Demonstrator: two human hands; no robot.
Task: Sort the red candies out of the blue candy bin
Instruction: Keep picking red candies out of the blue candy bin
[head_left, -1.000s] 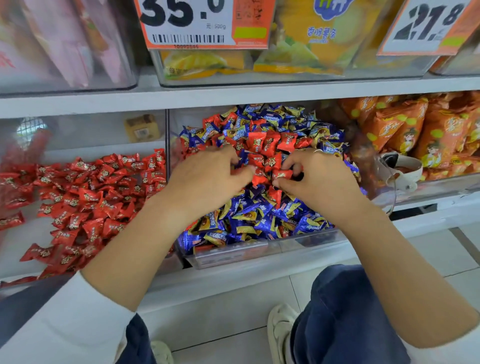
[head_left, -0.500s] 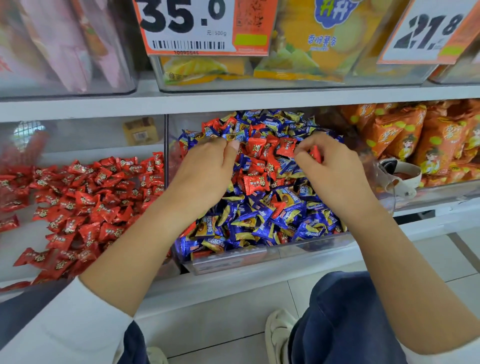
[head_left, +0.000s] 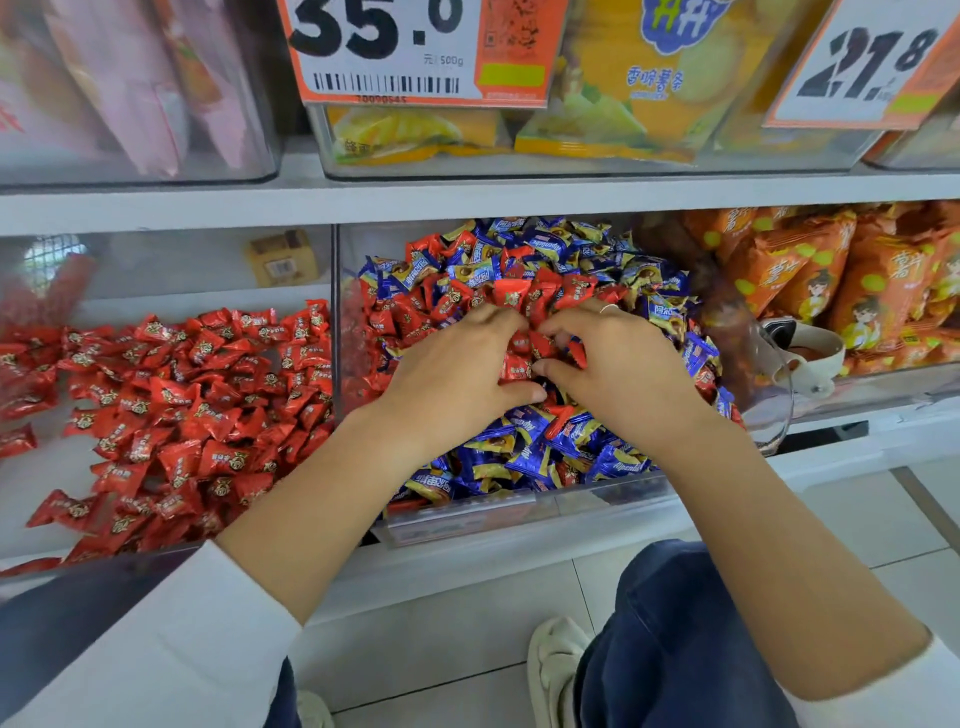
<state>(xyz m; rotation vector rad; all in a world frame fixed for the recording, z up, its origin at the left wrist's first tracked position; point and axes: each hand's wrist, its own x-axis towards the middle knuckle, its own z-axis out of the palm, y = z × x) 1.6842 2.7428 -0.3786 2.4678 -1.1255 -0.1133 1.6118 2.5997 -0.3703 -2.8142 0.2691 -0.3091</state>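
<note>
A clear bin (head_left: 467, 519) in the middle of the shelf holds blue candies (head_left: 524, 447) mixed with red candies (head_left: 519, 293). My left hand (head_left: 457, 374) and my right hand (head_left: 618, 374) lie palm down on the pile, close together, fingers curled round a cluster of red candies (head_left: 524, 353) between them. A second clear bin to the left holds only red candies (head_left: 182, 415).
Orange snack bags (head_left: 841, 280) fill the bin to the right, with a white scoop (head_left: 805, 353) at its front. Yellow packs and price signs (head_left: 415, 47) sit on the upper shelf. My knee (head_left: 675, 639) and shoe (head_left: 556, 670) are over the tiled floor below.
Both hands have come together again in the middle of the blue bin and have gathered red candies between them, after being apart near the back of the pile.
</note>
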